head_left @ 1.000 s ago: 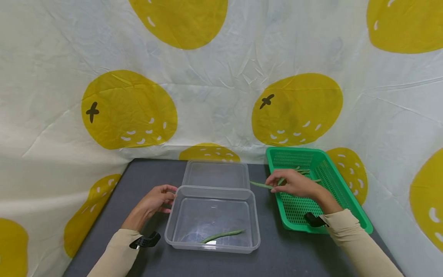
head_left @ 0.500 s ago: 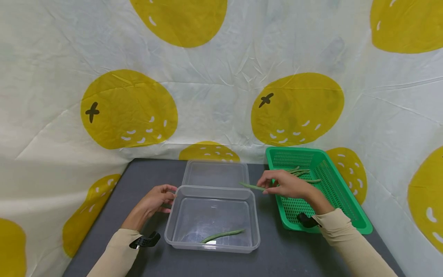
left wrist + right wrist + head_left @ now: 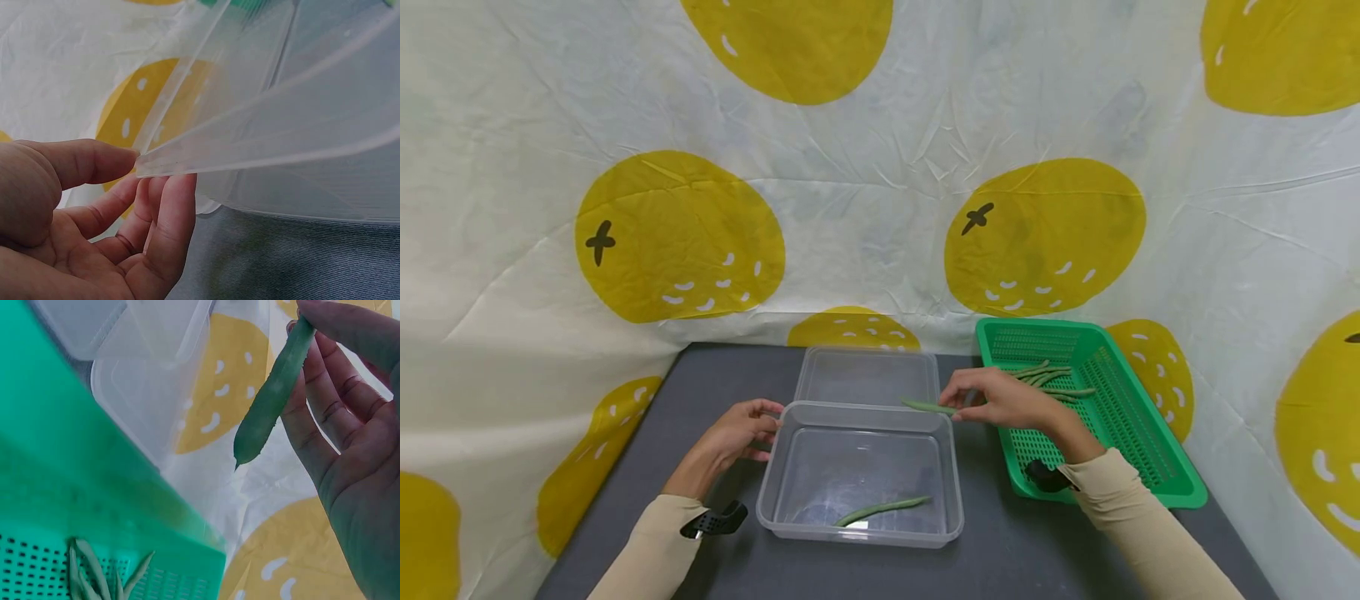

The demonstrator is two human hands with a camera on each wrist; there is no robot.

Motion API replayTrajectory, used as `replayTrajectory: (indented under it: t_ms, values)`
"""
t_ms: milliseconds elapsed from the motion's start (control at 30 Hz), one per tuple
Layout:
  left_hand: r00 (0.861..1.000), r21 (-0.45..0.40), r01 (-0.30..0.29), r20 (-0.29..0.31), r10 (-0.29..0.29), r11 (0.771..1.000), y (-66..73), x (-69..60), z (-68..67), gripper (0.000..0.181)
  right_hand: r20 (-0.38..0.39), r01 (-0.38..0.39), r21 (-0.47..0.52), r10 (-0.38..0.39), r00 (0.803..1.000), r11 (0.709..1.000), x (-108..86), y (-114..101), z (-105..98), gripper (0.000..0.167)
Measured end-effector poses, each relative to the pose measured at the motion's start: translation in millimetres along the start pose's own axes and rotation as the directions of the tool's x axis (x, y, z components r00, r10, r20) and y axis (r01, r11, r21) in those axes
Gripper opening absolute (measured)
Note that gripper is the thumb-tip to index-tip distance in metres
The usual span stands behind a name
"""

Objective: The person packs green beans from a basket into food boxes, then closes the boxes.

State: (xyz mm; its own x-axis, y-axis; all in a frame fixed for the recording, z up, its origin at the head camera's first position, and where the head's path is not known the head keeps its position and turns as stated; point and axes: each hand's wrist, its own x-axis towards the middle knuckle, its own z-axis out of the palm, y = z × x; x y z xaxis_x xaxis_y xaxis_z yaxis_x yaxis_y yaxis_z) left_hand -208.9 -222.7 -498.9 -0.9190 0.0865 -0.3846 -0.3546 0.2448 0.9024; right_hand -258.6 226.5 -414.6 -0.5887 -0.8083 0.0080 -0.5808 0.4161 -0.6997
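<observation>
The left hand [image 3: 739, 435] pinches the left rim of a clear plastic box [image 3: 766, 492]; in the left wrist view thumb and fingers of the hand [image 3: 119, 219] meet at the rim's corner [image 3: 164, 164]. Inside the box lies one green bean [image 3: 883, 507], near its front side. The right hand [image 3: 1003, 402] pinches another green bean [image 3: 925, 406] above the box's back right corner. That bean [image 3: 272, 394] hangs from the thumb and fingertips of the hand [image 3: 350, 412] in the right wrist view.
A green perforated basket [image 3: 1142, 417] stands at the right with several beans [image 3: 1048, 377] in it. Behind the box lies a clear lid [image 3: 868, 371] on the dark table [image 3: 730, 371]. A cloth with yellow fruit prints [image 3: 865, 242] hangs behind.
The right hand has moved left with its bean, from the basket's left edge to the box's back right corner. More beans in the basket show. The left hand has stayed at the rim.
</observation>
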Motion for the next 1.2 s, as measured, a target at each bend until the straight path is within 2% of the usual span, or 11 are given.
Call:
replayTrajectory:
  t_ms: [467,667,967,1200]
  values:
    - [1.0,0.008,0.004,0.004,-0.004,1.0,1.7,-1.8,0.5,0.042,0.05,0.039,0.045,-0.042,0.998,0.998,19.0,-10,12,0.023]
    - [1.0,0.005,0.002,0.007,-0.002,1.0,1.6,-1.0,-0.2,0.042,0.061,0.041,0.032,-0.043,0.997,0.999,25.6,-13,18,0.024]
    - [1.0,-0.005,0.004,0.007,-0.004,1.0,1.0,0.4,-0.6,0.041,0.082,0.106,0.025,-0.107,0.991,0.994,38.0,-15,26,0.024]
    - [1.0,-0.004,0.004,0.008,-0.004,1.0,0.9,1.3,-0.8,0.041,0.101,0.117,0.028,-0.119,0.988,0.993,46.5,-16,32,0.025]
